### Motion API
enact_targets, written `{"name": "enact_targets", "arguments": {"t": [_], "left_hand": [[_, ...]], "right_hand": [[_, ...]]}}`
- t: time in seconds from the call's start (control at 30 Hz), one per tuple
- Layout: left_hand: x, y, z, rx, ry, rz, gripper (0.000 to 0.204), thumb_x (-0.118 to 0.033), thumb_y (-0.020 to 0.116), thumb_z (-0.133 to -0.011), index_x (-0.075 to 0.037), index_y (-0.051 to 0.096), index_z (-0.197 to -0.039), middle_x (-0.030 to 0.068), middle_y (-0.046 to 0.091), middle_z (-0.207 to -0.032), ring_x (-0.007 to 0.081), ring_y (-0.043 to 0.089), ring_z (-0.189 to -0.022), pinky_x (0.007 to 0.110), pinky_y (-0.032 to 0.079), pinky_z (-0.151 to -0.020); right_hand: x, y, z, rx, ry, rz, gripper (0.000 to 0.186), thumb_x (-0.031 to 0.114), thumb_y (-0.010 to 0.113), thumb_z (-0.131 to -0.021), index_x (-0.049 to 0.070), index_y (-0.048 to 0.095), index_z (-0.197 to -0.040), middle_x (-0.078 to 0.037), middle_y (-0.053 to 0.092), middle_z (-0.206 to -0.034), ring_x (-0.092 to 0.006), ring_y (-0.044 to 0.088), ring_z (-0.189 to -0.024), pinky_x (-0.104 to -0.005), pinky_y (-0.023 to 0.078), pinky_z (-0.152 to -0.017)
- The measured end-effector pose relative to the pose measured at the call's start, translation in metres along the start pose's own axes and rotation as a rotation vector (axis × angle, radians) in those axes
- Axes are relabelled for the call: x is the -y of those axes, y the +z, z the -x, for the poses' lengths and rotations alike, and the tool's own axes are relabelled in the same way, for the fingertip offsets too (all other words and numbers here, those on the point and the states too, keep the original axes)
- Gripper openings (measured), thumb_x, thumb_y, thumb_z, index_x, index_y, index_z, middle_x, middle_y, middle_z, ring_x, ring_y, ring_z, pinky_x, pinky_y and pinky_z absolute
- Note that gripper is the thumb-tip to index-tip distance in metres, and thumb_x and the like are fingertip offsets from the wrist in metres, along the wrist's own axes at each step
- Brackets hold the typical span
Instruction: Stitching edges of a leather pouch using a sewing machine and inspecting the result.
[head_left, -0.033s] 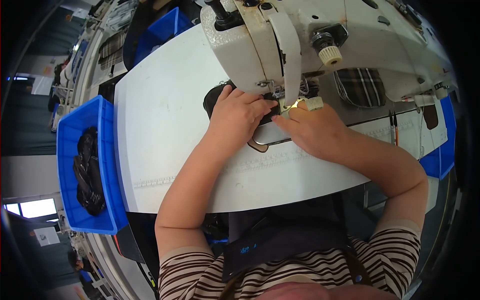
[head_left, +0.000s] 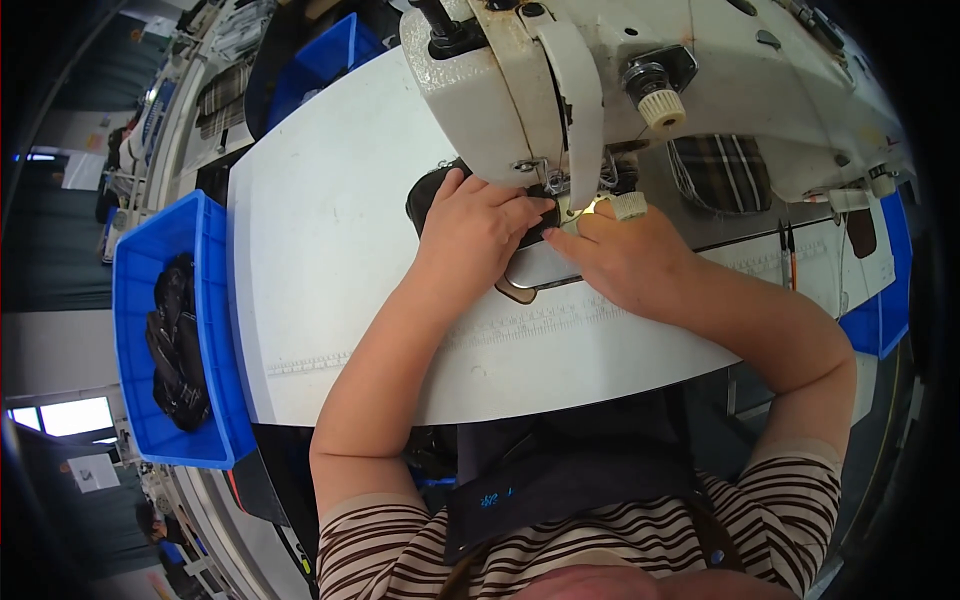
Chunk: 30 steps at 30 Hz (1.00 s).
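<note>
A white sewing machine (head_left: pixel 490 110) stands over the work, and a small black padded piece (head_left: pixel 428 200) lies under its head at the presser foot. My left hand (head_left: pixel 475 230) rests flat on this piece, fingers stretched toward the needle area. To the right of the needle is my right hand (head_left: pixel 635 262), its fingers curled in and its thumb tip at the piece's near right edge. Whatever those curled fingers hold is hidden. The machine's head covers part of the black piece, and a small light glows beside the needle.
A blue bin (head_left: pixel 215 330) with black pieces stands left of the white table (head_left: pixel 320 230). Plaid fabric pieces (head_left: pixel 722 175) lie under the machine arm. Tweezers (head_left: pixel 787 255) lie at the right, near a brown patch (head_left: pixel 860 237). A ruler strip (head_left: pixel 540 320) runs along the table.
</note>
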<state>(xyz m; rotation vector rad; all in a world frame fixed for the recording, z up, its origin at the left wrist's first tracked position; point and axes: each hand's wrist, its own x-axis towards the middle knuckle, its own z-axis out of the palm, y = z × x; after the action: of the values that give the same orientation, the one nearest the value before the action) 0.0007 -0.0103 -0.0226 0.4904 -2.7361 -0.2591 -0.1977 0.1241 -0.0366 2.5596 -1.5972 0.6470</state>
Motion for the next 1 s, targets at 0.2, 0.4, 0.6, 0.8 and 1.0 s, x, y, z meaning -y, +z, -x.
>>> {"name": "enact_targets", "arguments": {"t": [0.2,0.4,0.6,0.8,1.0], "left_hand": [[0.002,0.008,-0.001,-0.133,-0.024,0.084,0.016,-0.015,0.077,-0.085,-0.015,0.079,-0.101,-0.0004,0.075,-0.104,0.0225,0.067,-0.103,0.042,0.049,-0.096],[0.005,0.007,-0.004,-0.146,-0.017,0.082,0.012,-0.016,0.079,-0.084,-0.014,0.079,-0.096,0.0009,0.076,-0.096,0.0222,0.069,-0.097,0.038,0.05,-0.094],[0.002,0.009,-0.005,-0.178,0.003,0.067,0.013,-0.014,0.079,-0.083,-0.014,0.079,-0.096,0.0012,0.076,-0.096,0.0238,0.069,-0.097,0.038,0.052,-0.091],[0.001,0.011,-0.006,-0.176,-0.032,0.029,0.014,-0.012,0.079,-0.083,-0.012,0.079,-0.097,0.0025,0.076,-0.099,0.0255,0.069,-0.097,0.036,0.055,-0.086],[0.008,0.011,-0.002,-0.173,-0.044,0.148,0.019,-0.013,0.077,-0.086,-0.013,0.079,-0.105,0.0042,0.076,-0.101,0.0267,0.07,-0.097,0.037,0.058,-0.082]], "right_hand": [[-0.001,-0.001,0.0,0.013,-0.004,0.048,0.04,0.013,0.075,-0.08,0.008,0.072,-0.119,-0.003,0.063,-0.082,-0.0221,0.067,-0.076,-0.0373,0.051,-0.066],[-0.002,0.002,0.001,0.01,-0.017,0.032,0.044,0.014,0.075,-0.079,0.008,0.071,-0.123,-0.003,0.063,-0.082,-0.0217,0.066,-0.077,-0.0368,0.05,-0.068],[-0.003,0.004,0.001,-0.015,-0.012,0.055,0.043,0.013,0.074,-0.079,0.008,0.072,-0.122,-0.003,0.063,-0.081,-0.0217,0.065,-0.077,-0.0369,0.05,-0.068],[-0.007,0.006,-0.002,-0.019,0.021,0.111,0.041,0.013,0.073,-0.08,0.01,0.073,-0.12,-0.002,0.062,-0.084,-0.0215,0.065,-0.082,-0.0363,0.052,-0.068],[-0.006,0.003,-0.004,-0.063,0.01,0.075,0.042,0.008,0.073,-0.076,0.007,0.073,-0.118,-0.003,0.068,-0.086,-0.0253,0.066,-0.083,-0.0378,0.052,-0.072]]}}
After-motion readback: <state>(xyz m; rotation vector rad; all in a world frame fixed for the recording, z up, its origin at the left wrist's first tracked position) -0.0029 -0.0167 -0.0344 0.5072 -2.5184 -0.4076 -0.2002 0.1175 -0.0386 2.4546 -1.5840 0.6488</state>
